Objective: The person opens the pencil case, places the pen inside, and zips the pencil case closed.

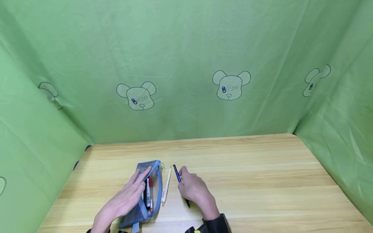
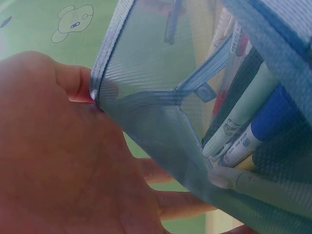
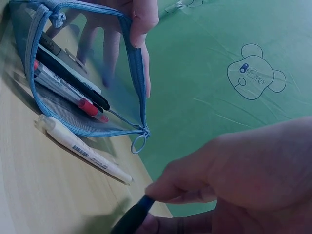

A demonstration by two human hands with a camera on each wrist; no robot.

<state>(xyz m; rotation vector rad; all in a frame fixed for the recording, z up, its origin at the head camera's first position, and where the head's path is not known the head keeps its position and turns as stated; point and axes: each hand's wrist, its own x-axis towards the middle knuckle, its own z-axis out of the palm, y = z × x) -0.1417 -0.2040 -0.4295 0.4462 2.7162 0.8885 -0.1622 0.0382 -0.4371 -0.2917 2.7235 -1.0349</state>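
A blue mesh pencil case (image 1: 160,191) lies on the table with its zipped mouth spread apart. My left hand (image 1: 123,198) pinches the mouth's edge, thumb at the zipper and fingers behind the mesh in the right wrist view. Several pens show inside, among them a red-capped pen (image 3: 90,108) and a blue-capped marker (image 2: 272,114). To the right of the case, my right hand (image 1: 194,189) grips a blue and black pen (image 1: 176,173) between thumb and fingers. Between case and right hand lies a white pen (image 1: 166,187) on the wood.
The wooden table (image 1: 262,181) extends far to the right. Green cloth (image 1: 186,48) printed with bear heads hangs behind it and along both sides. A ring pull (image 3: 139,143) dangles from the case's zipper.
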